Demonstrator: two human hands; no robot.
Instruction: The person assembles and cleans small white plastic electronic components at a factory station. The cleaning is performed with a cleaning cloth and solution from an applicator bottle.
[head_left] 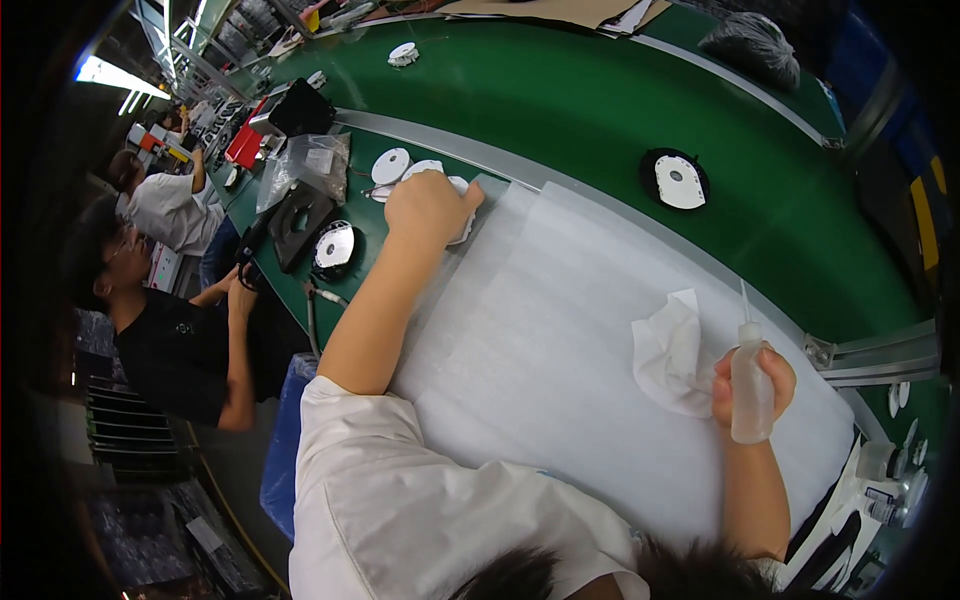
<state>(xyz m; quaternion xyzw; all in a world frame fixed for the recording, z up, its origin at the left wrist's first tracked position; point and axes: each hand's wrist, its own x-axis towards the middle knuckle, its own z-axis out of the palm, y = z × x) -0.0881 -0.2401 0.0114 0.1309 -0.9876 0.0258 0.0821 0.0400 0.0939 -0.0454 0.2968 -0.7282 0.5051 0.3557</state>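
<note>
My right hand [778, 385] is wrapped round a translucent squeeze bottle [751, 400], held upright with its thin nozzle pointing up. A crumpled white cloth [668, 350] lies on the white sheet just left of that hand. My left hand [428, 208] reaches to the far left edge of the sheet, over a group of white round parts. One white disc [390, 166] shows beside it, and more white pieces stick out around the hand. Its thumb sticks out to the right; the other fingers point away and are hidden, so any grip there is not visible.
A white sheet [540, 330] covers my bench. Behind a metal rail runs a green belt [540, 110] carrying a black-rimmed white part [681, 181]. Left stand another such part [334, 248], a black frame [298, 226] and a plastic bag [310, 165]. A co-worker [165, 330] sits at left.
</note>
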